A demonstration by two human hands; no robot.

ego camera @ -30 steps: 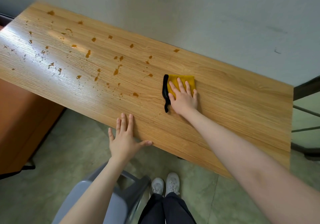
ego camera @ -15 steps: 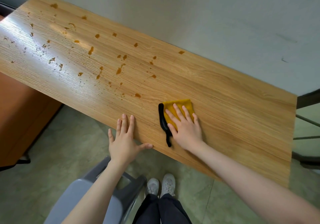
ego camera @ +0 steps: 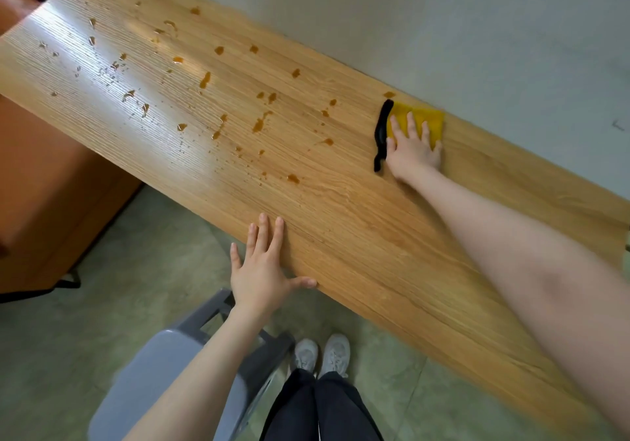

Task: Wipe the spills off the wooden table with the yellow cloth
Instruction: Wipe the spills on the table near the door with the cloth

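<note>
The yellow cloth (ego camera: pixel 428 118), with a black edge on its left side, lies flat on the wooden table (ego camera: pixel 358 236) close to the wall. My right hand (ego camera: pixel 410 149) presses down on it with straight, spread fingers. Brown spills (ego camera: pixel 259 123) dot the table to the left of the cloth, with smaller droplets across the far left part. One brown drop (ego camera: pixel 388 94) sits just beyond the cloth's black edge. My left hand (ego camera: pixel 264 270) rests flat on the table's near edge, fingers straight, thumb out.
A grey wall (ego camera: pixel 443 31) runs along the table's far side. A grey chair (ego camera: pixel 163 372) stands below my left arm. An orange-brown cabinet (ego camera: pixel 44 201) is at the left. My feet in white shoes (ego camera: pixel 322 355) stand on the green floor.
My right hand has slid the cloth away from the near edge toward the wall, after pulling it nearer half a second ago. The left hand has stayed in place.
</note>
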